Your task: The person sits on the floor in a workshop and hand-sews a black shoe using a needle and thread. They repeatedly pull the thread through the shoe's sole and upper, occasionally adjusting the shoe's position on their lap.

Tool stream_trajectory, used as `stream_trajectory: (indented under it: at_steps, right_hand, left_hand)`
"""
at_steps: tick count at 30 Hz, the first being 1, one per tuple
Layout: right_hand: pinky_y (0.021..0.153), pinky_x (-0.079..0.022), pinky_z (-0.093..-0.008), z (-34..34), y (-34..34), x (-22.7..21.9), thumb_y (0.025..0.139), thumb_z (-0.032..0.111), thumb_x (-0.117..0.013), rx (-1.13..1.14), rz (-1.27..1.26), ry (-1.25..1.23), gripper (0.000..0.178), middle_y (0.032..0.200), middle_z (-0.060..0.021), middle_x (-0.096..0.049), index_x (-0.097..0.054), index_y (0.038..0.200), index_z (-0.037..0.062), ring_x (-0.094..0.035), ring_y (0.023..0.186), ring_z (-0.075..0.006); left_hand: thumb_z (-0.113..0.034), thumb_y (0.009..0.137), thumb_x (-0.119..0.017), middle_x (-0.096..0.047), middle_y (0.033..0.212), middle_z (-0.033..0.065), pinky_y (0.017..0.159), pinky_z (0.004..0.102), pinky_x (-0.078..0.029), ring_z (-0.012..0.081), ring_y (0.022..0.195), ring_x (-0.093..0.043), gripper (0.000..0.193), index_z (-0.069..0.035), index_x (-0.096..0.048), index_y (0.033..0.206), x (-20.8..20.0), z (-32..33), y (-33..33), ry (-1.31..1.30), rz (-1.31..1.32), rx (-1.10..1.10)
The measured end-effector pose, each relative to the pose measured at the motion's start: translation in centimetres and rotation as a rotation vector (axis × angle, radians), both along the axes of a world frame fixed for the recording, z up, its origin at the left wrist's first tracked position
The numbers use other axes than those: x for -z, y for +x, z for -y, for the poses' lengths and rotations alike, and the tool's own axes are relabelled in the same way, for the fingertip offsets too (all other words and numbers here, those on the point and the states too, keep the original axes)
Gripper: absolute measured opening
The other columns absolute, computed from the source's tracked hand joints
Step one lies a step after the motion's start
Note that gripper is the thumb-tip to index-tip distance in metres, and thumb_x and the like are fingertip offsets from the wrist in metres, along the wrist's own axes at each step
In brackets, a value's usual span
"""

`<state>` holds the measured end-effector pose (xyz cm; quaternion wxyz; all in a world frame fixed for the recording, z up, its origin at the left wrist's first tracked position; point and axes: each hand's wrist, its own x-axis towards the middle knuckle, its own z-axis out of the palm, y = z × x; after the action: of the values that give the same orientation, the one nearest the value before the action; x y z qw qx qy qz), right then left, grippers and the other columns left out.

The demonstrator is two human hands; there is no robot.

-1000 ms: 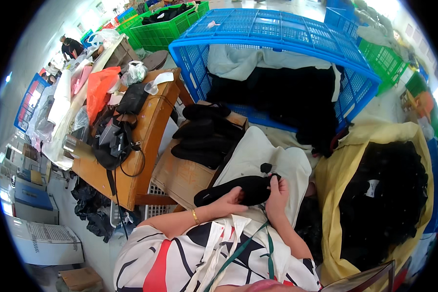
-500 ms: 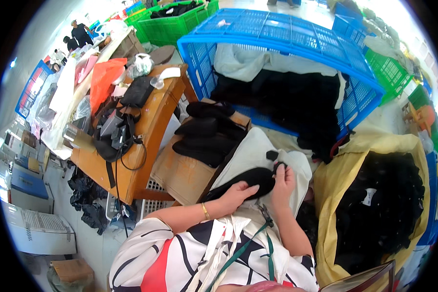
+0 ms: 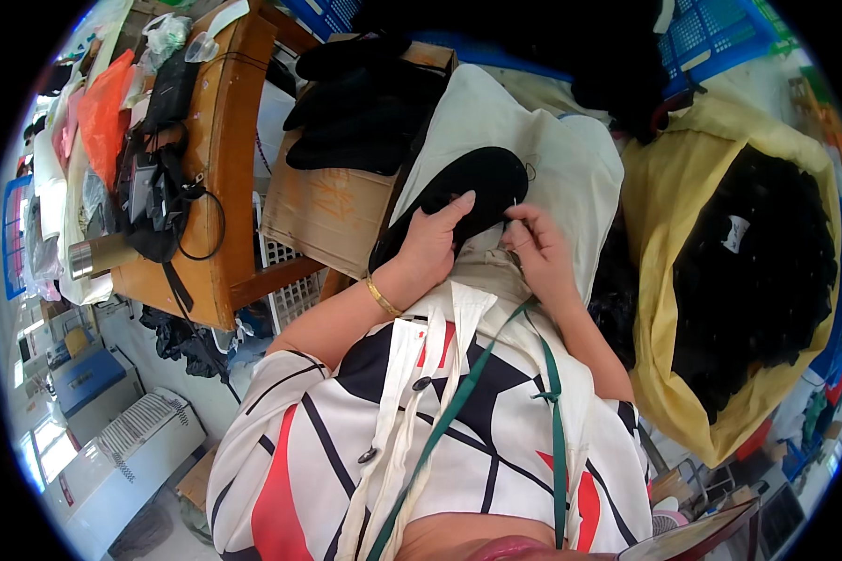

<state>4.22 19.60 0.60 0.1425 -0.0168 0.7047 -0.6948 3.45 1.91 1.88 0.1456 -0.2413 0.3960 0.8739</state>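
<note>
A black, flat, sole-shaped piece (image 3: 482, 182) lies over the pale cloth (image 3: 571, 173) on my lap, its rounded end toward the far right. My left hand (image 3: 430, 245) grips its near side, thumb on top and fingers underneath. Close to its right edge, my right hand (image 3: 536, 245) is closed in a pinch. A thin light sliver shows just above those fingertips, too small to name. Beyond the rounded end, a small dark loop (image 3: 531, 172) rests on the cloth. Several similar black pieces (image 3: 346, 117) are piled on a cardboard box (image 3: 323, 210) to my left.
At left stands a wooden table (image 3: 220, 168) with a cable, a black pouch and an orange-red plastic bag (image 3: 106, 112). A yellow sack (image 3: 660, 252) full of black pieces is at my right. Behind are a blue crate (image 3: 720, 42) and black material (image 3: 496, 37).
The view has tilted down and closer to my lap. My right hand has moved from the rounded end to the right edge. The small black bits on the cloth no longer show.
</note>
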Motion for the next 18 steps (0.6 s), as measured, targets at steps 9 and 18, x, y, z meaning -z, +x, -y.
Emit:
stream_trajectory:
  at_steps: [9,18]
  right_hand:
    - [0.056,-0.043,-0.0200,0.9,-1.2,-1.9,0.097,0.013,-0.059,-0.011,0.234,0.012,0.013,0.074,0.0024,-0.059,-0.063,0.107,0.0042,-0.054,0.061,-0.0042]
    - [0.054,-0.039,-0.0214,2.1,-2.2,-1.7,0.094,0.008,-0.058,-0.075,0.107,0.218,0.012,0.067,0.0034,-0.055,-0.063,0.104,0.0035,-0.048,0.057,-0.0029]
  left_hand:
    - [-0.009,0.091,-0.066,-0.068,0.114,0.0067,0.093,0.0313,-0.050,0.0164,0.102,-0.064,0.029,-0.003,-0.063,0.119,1.2,0.2,-0.6,-0.011,0.012,-0.033]
    - [-0.009,0.090,-0.066,-0.069,0.109,0.0049,0.090,0.0293,-0.052,0.0147,0.098,-0.065,0.026,-0.005,-0.064,0.116,0.8,0.3,-0.8,0.020,0.048,-0.041]
